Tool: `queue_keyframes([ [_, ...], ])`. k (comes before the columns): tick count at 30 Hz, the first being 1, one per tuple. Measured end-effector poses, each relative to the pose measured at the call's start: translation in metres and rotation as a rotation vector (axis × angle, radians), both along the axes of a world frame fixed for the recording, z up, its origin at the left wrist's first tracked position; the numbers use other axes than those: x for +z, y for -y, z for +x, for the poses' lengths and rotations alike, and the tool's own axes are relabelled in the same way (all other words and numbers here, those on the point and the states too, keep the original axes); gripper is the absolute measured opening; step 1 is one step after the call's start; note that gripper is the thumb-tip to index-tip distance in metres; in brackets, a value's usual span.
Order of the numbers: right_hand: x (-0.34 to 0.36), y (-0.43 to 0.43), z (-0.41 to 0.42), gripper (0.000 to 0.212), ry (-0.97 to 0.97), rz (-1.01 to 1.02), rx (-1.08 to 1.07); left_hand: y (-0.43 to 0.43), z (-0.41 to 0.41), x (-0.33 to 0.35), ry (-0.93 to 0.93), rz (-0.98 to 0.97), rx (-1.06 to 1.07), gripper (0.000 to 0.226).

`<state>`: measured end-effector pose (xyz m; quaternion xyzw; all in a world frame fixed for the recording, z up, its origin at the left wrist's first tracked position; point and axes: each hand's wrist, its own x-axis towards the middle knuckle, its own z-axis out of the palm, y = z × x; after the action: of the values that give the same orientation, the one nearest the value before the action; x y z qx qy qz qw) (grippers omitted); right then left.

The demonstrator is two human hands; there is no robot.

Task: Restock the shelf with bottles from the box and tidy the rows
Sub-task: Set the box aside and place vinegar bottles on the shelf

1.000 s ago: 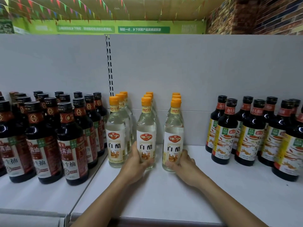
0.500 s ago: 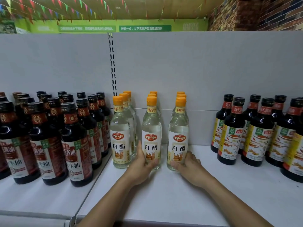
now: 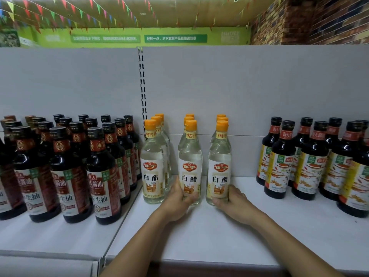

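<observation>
Head view, clear bottles [image 3: 190, 156], orange caps [image 3: 191, 124]

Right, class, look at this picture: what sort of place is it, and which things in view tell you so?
Most likely a grocery shop aisle: a white display shelf holds tidy rows of identical orange-capped clear bottles and dark sauce bottles, with a green printed banner overhead.

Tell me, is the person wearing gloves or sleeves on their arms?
No gloves. The left grip and right grip are bare hands, with no rings visible. The left forearm and right forearm are bare too: no sleeves, watch or bracelets in view.
</observation>
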<state>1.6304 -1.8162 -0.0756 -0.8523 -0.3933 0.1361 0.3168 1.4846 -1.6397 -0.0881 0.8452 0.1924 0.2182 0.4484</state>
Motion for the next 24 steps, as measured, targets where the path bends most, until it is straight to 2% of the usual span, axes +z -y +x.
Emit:
queue_keyframes([
  [5,0.007,0.018,-0.015,0.069,-0.057,0.026,0.057,0.006,-0.003,0.004,0.002,-0.021,0.012,0.059],
  [12,0.006,0.034,-0.031,0.077,-0.077,0.011,0.059,0.014,-0.009,0.007,-0.021,-0.073,0.047,0.056],
  [24,0.002,0.033,-0.036,0.081,-0.032,0.045,0.044,0.014,-0.009,0.005,-0.013,-0.024,0.080,0.056],
])
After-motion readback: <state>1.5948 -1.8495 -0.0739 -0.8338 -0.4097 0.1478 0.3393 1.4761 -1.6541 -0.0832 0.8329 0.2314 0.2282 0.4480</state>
